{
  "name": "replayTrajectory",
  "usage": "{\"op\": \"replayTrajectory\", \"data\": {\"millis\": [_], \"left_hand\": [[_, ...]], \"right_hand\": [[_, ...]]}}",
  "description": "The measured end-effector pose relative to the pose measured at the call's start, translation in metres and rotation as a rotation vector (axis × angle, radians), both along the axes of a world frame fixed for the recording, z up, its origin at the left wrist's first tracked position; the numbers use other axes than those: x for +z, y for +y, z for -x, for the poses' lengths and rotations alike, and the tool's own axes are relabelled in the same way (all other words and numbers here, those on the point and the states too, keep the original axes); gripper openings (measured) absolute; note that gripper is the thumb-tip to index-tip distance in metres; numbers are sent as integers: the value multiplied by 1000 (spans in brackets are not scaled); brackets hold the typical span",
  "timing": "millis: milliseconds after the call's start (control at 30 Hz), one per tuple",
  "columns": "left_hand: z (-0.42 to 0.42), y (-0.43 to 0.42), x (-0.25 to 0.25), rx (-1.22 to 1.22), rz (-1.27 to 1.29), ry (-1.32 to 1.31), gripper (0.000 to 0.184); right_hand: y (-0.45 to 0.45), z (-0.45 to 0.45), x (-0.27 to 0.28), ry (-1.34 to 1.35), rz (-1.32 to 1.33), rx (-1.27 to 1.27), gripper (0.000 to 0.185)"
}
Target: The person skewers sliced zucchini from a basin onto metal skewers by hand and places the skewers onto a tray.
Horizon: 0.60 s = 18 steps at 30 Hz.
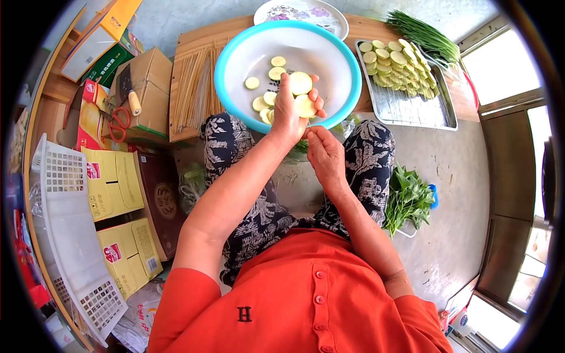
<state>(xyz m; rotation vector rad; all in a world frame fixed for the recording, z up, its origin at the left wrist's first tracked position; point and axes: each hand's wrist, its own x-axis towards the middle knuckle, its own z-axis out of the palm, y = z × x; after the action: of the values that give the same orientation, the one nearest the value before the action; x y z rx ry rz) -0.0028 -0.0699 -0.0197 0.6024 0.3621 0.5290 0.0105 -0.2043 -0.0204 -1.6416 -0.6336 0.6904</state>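
My left hand [289, 115] is over the near rim of a white basin with a turquoise edge [347, 88], its fingers curled round two pale green zucchini slices [301, 83]. Just to the right and nearer my body, my right hand [325, 153] is closed in a pinch close to the left palm; a thin stick seems to be between the fingers, mostly hidden. Several loose slices [252, 83] lie inside the basin. At the right, a metal tray [412, 112] holds a pile of overlapping slices [400, 65].
Wooden skewers [197, 88] lie on the board left of the basin. Behind are a patterned plate [306, 15] and green chives [421, 35]. Cardboard boxes [150, 76], red scissors [119, 125] and a white plastic rack [73, 223] stand left. Leafy greens [408, 197] are by my right knee.
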Motion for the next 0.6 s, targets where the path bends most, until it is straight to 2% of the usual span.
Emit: {"op": "replayTrajectory", "data": {"millis": [400,600], "left_hand": [[-1,-4,4,-1,-89,-18,65],[2,12,4,112,-34,-30,68]], "right_hand": [[2,-7,-6,-35,-39,-45,15],[-11,-7,14,14,76,74,14]]}}
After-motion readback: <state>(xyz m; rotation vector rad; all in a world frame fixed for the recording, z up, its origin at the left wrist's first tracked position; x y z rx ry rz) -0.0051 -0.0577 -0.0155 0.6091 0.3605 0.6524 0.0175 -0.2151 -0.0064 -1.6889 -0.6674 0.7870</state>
